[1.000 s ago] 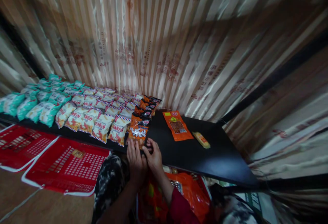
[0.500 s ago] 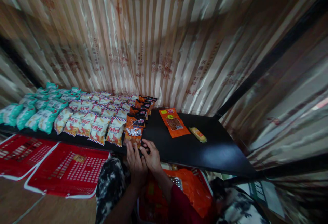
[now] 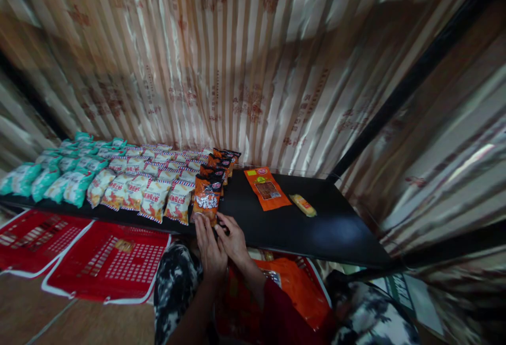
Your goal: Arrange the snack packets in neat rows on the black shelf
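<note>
At the front edge of the black shelf (image 3: 253,229), my left hand (image 3: 209,245) has its fingers over the lower end of an orange-and-black snack bag (image 3: 206,196). My right hand (image 3: 234,239) is beside it, thumb and forefinger closed at the bag's lower right corner; the exact grip is partly hidden. This bag is at the front of a row of similar orange-and-black bags (image 3: 223,160). To its left are rows of white snack bags (image 3: 154,197) with striped edges, then teal bags (image 3: 77,184).
A flat orange packet (image 3: 268,189) and a small yellow packet (image 3: 303,205) lie on the shelf to the right. Red baskets (image 3: 114,266) sit below left. A large orange bag (image 3: 296,287) is between my knees. Striped sheeting (image 3: 253,81) hangs behind, with a slanted black post (image 3: 403,92) at right.
The camera view has tilted up slightly, so the black bar on top shows more. Both hands stay at the lower end of the front orange-and-black bag.
</note>
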Motion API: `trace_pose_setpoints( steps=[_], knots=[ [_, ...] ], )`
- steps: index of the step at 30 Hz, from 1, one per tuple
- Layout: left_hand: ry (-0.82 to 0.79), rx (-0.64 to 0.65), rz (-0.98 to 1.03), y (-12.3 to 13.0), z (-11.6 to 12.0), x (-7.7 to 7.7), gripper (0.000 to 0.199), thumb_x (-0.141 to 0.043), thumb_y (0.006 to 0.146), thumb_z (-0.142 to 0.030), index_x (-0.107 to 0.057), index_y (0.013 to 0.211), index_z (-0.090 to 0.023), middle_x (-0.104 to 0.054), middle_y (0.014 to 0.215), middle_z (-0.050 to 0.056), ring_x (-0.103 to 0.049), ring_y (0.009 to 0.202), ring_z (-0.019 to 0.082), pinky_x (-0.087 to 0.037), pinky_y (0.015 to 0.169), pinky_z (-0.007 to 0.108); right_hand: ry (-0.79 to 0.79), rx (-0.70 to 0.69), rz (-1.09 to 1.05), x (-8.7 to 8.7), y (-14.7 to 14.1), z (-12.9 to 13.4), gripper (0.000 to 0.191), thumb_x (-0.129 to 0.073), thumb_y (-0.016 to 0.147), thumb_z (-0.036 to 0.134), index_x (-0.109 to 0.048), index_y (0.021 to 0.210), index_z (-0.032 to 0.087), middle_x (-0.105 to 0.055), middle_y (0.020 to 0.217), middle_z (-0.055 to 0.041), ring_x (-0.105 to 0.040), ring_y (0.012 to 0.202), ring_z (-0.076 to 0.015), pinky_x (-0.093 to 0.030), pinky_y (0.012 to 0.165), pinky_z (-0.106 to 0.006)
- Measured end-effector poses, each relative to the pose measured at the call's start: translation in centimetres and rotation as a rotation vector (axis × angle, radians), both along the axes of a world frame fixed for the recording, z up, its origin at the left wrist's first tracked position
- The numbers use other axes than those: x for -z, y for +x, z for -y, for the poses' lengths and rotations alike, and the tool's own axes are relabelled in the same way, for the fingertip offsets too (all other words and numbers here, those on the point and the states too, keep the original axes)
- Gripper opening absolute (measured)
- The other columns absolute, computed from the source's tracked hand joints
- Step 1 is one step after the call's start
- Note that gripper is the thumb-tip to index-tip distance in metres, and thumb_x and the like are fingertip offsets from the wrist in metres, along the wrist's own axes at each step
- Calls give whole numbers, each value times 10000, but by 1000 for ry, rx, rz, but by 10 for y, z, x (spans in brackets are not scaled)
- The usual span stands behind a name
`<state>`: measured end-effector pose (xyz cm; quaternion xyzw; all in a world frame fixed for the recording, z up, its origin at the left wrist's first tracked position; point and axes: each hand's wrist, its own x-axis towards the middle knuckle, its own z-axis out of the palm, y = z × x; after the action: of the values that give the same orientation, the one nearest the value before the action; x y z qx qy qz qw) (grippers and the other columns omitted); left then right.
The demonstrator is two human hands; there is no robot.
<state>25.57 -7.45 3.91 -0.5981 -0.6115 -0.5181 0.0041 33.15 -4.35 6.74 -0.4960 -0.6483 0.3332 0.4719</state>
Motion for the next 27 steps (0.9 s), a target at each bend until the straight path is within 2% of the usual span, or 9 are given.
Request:
trace_pose_setpoints(
  steps=[8, 16, 22, 27],
  knots=[
    [-81, 8, 40, 3, 10, 4, 618, -369, 870, -223, -149, 1440, -127, -108, 1519, 148, -77, 1394, 282, -185, 1105, 498, 6, 100, -55, 0, -5, -1, 297, -499, 830, 286, -641, 1081, 211, -651, 1018, -69, -629, 850, -155, -531, 733, -262],
    [-140, -1, 49, -1, 12, 9, 607, -346, 835, -151, -208, 1425, -105, -238, 1486, 151, -202, 1373, 245, -252, 1090, 451, 35, 34, 10, -2, -5, -1, 317, -493, 826, 272, -638, 1106, 237, -648, 1043, -53, -637, 831, -145, -537, 724, -254],
    [-131, -26, 18, 1, 9, 12, 554, -337, 854, -182, -282, 1395, -75, -258, 1470, 188, -226, 1364, 258, -276, 1070, 462, 62, 20, 92, -3, -3, 0, 343, -482, 819, 261, -634, 1123, 218, -641, 1044, -67, -637, 825, -149, -538, 739, -271],
    [-113, -48, 21, 3, 6, 16, 540, -333, 850, -172, -316, 1377, -56, -287, 1455, 200, -195, 1373, 263, -262, 1074, 479, 77, 20, 77, -1, 0, 0, 340, -477, 812, 230, -642, 1108, 223, -638, 1046, -66, -636, 849, -150, -540, 745, -268]
  ],
)
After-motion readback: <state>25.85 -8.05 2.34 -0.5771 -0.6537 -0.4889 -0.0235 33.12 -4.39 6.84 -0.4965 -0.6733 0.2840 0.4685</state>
